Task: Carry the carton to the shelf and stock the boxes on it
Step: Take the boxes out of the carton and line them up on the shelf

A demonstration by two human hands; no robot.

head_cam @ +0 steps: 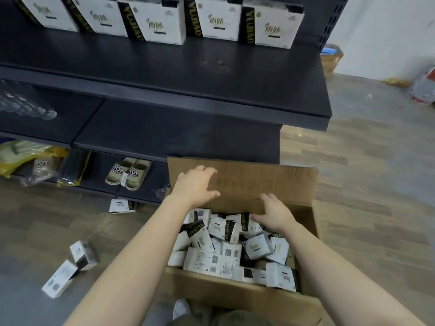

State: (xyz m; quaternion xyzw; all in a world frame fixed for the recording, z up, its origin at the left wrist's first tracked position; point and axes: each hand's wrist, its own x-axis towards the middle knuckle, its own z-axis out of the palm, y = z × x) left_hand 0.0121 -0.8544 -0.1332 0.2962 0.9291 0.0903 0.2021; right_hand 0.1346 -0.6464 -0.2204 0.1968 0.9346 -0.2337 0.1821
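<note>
At 9 o'clock, wrapped bottles lie on the shelf's mid tier, w/ a yellow bag under them at 8. Two loose boxes lie on the floor at 7, touching each other. Slippers sit on the bottom tier, just L of centre. At 12, a row of white-and-black boxes stands upright at the back of the top tier. The carton sits low at 5 to 6 o'clock, in front of the shelf's R end, open and full of jumbled boxes. L hand lies flat on its far flap, fingers spread wide, gripping nothing. R hand is at the flap's base, fingers loosely bent against the cardboard, thumb over the boxes; it holds nothing I can see. At 2 o'clock, another cardboard box stands by the wall.
</note>
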